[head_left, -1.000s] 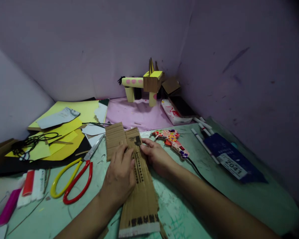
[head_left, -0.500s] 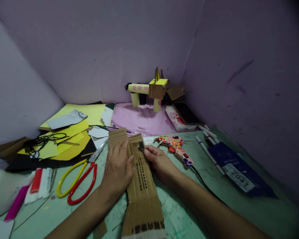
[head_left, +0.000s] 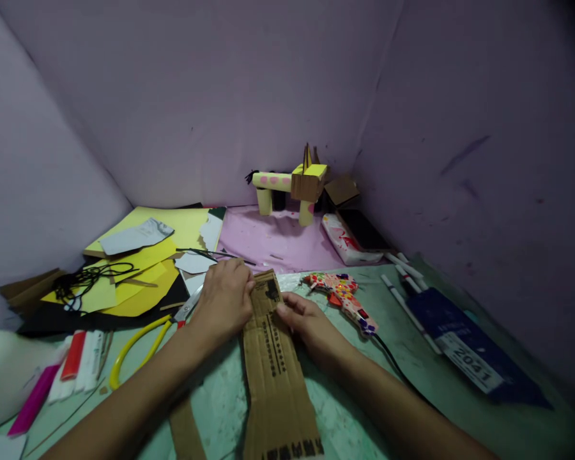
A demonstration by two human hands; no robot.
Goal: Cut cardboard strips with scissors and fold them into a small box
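Observation:
A long strip of brown corrugated cardboard [head_left: 273, 370] with black print lies lengthwise in front of me on the green tabletop. My left hand [head_left: 225, 297] is closed over its upper left side, fingers curled, hiding most of the narrow flap there. On the right edge, near the far end, the thumb and fingers of my right hand [head_left: 304, 316] pinch the strip. Scissors with yellow and red handles [head_left: 124, 358] lie left of my left forearm, which partly covers them. Right of the strip rests a floral-patterned glue gun [head_left: 340, 294] with a black cord.
A yellow giraffe-like cardboard model [head_left: 292, 182] stands at the back. Yellow and black paper [head_left: 148, 287] is piled at left, by several markers [head_left: 79, 361] and a white bottle [head_left: 9, 377]. At right are a blue pouch [head_left: 464, 345], white sticks [head_left: 409, 313] and a phone [head_left: 361, 230].
My left hand has gone from lying flat on the cardboard to curling over its left flap. The left forearm now covers the red scissor handle. My right hand keeps its pinch; the view has shifted slightly.

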